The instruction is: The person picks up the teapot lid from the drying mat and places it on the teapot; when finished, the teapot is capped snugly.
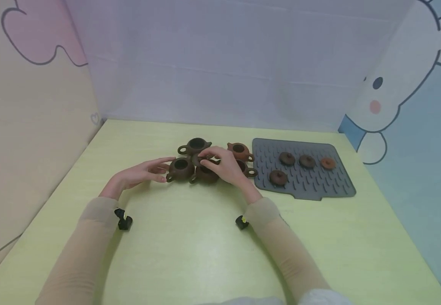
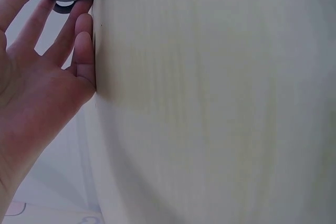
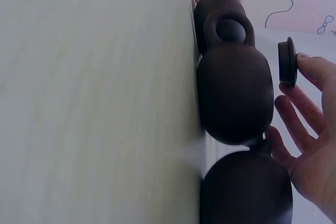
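Note:
My right hand (image 1: 223,166) pinches a dark brown teapot lid (image 3: 286,62) between thumb and fingers, above the front-middle teapot (image 1: 206,175). In the right wrist view the lid is tilted on edge, apart from the pots. My left hand (image 1: 144,173) has its fingers extended beside the front-left teapot (image 1: 181,170), an open pot with no lid on. A dark teapot (image 1: 197,145) stands behind, and a reddish-brown teapot (image 1: 239,150) at the back right. Another dark teapot (image 1: 242,168) is partly hidden by my right hand.
A grey ridged mat (image 1: 304,189) lies to the right of the pots. On it sit several lids, among them a reddish lid (image 1: 328,164) and a dark lid (image 1: 278,177). The pots stand close together on the pale table (image 1: 182,245). A pale cloth wall rises behind.

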A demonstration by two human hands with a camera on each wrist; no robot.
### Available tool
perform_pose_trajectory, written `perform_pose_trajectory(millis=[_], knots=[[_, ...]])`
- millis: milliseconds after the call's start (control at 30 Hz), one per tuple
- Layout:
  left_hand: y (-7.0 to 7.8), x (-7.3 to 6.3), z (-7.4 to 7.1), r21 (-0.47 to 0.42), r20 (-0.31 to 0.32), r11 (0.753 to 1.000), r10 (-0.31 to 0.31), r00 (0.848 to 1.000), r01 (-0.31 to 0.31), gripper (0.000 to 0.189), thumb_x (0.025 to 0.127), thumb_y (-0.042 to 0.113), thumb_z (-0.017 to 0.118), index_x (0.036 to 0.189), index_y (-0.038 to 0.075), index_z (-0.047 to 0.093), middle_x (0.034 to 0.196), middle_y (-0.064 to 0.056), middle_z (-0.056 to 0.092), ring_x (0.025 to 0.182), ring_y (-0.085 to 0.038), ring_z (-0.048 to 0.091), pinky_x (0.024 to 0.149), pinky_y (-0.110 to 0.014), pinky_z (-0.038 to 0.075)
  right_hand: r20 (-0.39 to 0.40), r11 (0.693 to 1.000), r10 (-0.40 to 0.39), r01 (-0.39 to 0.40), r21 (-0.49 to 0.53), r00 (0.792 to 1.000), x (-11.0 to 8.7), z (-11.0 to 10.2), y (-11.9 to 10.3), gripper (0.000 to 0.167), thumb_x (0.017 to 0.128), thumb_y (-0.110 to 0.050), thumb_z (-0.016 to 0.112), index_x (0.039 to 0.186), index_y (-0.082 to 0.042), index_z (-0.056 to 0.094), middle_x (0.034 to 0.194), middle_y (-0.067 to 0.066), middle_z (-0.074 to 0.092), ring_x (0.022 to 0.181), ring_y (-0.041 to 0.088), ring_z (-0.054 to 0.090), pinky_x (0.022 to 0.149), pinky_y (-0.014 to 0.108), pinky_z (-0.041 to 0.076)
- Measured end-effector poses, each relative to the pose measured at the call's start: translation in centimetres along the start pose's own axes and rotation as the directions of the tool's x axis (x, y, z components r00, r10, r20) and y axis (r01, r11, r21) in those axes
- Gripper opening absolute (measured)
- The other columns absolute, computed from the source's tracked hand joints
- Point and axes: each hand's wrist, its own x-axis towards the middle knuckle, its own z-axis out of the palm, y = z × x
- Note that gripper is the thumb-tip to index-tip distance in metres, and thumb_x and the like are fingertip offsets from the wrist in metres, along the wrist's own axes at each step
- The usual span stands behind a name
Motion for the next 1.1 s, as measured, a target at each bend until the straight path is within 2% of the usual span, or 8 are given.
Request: perform_pose_trajectory(millis=[133, 367, 467, 600, 900, 1100], knots=[[0.1, -0.1, 0.0, -0.003, -0.005, 1.000, -0.014, 1.000, 0.014, 0.076, 0.093, 0.025, 0.067, 0.157, 0.032, 0.025, 0.157, -0.017, 0.034, 0.149, -0.039, 0.027, 0.117, -0.066, 0.020, 0.008, 1.000, -0.007, 0.007, -0.001, 1.000, 0.6, 1.0, -0.5, 0.020, 0.093, -0.021, 0.069, 0.112, -0.017, 0.071, 0.113, 0.001, 0.072, 0.107, 0.017, 0.065, 0.099, 0.043, 0.052], [0.1, 0.0, 0.0, 0.000, -0.002, 1.000, -0.014, 1.000, 0.014, 0.076, 0.094, 0.023, 0.066, 0.157, 0.033, 0.025, 0.157, -0.017, 0.035, 0.149, -0.039, 0.027, 0.117, -0.067, 0.020, -0.020, 0.998, 0.033, -0.034, -0.050, 0.999, 1.6, 2.6, -1.4, 0.020, 0.092, -0.021, 0.070, 0.111, -0.016, 0.072, 0.110, 0.000, 0.074, 0.098, 0.015, 0.071, 0.090, 0.036, 0.055], [0.1, 0.0, 0.0, 0.000, -0.001, 1.000, -0.010, 1.000, 0.010, 0.076, 0.094, 0.022, 0.065, 0.157, 0.031, 0.024, 0.157, -0.018, 0.035, 0.148, -0.039, 0.027, 0.116, -0.067, 0.020, -0.027, 0.994, 0.051, -0.053, -0.091, 0.998, 2.0, 3.3, -1.8, 0.020, 0.092, -0.024, 0.070, 0.110, -0.018, 0.073, 0.110, -0.002, 0.075, 0.100, 0.014, 0.070, 0.090, 0.032, 0.054], [0.2, -0.2, 0.0, -0.005, 0.003, 1.000, -0.012, 1.000, 0.012, 0.076, 0.095, 0.021, 0.065, 0.157, 0.030, 0.024, 0.157, -0.018, 0.034, 0.148, -0.040, 0.027, 0.116, -0.068, 0.020, -0.026, 0.990, 0.069, -0.072, -0.121, 0.997, 2.3, 3.8, -2.3, 0.020, 0.092, -0.026, 0.070, 0.111, -0.020, 0.073, 0.111, -0.003, 0.074, 0.106, 0.015, 0.069, 0.091, 0.033, 0.054], [0.3, -0.2, 0.1, -0.015, -0.001, 1.000, -0.026, 1.000, 0.026, 0.075, 0.095, 0.023, 0.065, 0.157, 0.033, 0.024, 0.158, -0.017, 0.032, 0.149, -0.043, 0.025, 0.117, -0.068, 0.018, 0.014, 0.970, 0.154, -0.148, -0.195, 0.988, 2.9, 4.5, -2.6, 0.019, 0.092, -0.032, 0.070, 0.110, -0.027, 0.073, 0.114, -0.009, 0.073, 0.112, 0.015, 0.067, 0.097, 0.034, 0.052], [-0.1, -0.1, 0.0, -0.017, -0.002, 1.000, -0.024, 1.000, 0.024, 0.076, 0.094, 0.024, 0.066, 0.157, 0.032, 0.025, 0.157, -0.019, 0.033, 0.149, -0.044, 0.025, 0.117, -0.068, 0.019, 0.041, 0.963, 0.181, -0.169, -0.209, 0.983, 3.0, 4.7, -2.8, 0.017, 0.091, -0.033, 0.071, 0.107, -0.027, 0.074, 0.115, -0.009, 0.073, 0.113, 0.016, 0.066, 0.097, 0.036, 0.052]])
